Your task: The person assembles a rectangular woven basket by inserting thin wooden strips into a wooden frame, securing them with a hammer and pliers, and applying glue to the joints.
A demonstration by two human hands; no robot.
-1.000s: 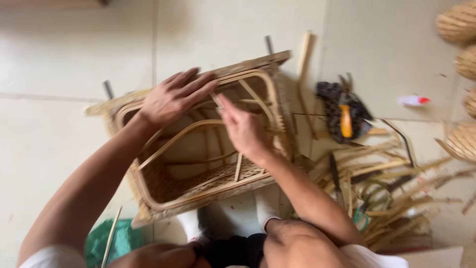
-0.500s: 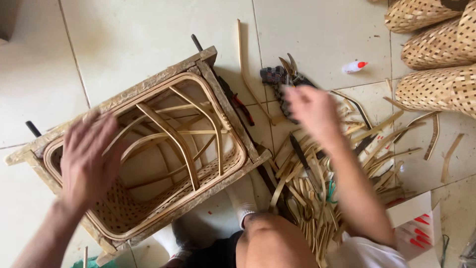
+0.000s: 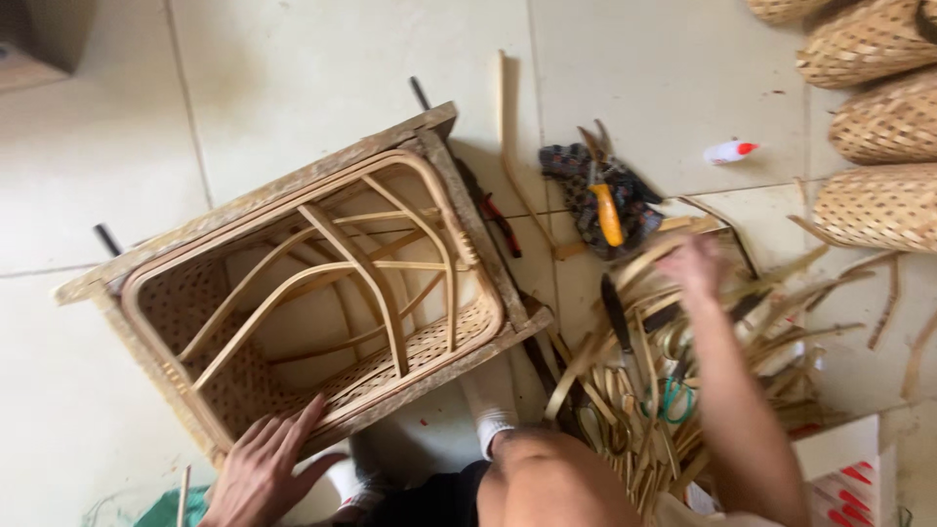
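Starting at the left of my view, I see my left hand (image 3: 262,470) low in the frame, its fingers (image 3: 293,427) spread wide and flat. They rest against the near lower edge of the wooden frame (image 3: 264,200), gripping nothing, only pressing on the wood.

That frame lies tilted on the tiled floor (image 3: 634,68), and inside it sits the woven rattan basket (image 3: 312,293), open side toward me. I can see the bent cane ribs (image 3: 361,259) crossing its hollow and the fine weave along its walls.

Moving right, a strip of cane (image 3: 509,146) lies on the tiles just beside the frame's far corner. Next comes an orange-handled cutter (image 3: 605,200) lying on a dark patterned cloth (image 3: 586,195).

Further right, my right hand (image 3: 698,263) reaches into the heap of cane strips (image 3: 673,361). It is blurred; I cannot tell whether its fingers close on a strip or merely touch the pile.

Beyond it, a small white tube with a red cap (image 3: 730,151) lies on the floor. At the far right edge I see several woven baskets (image 3: 878,122) stacked.
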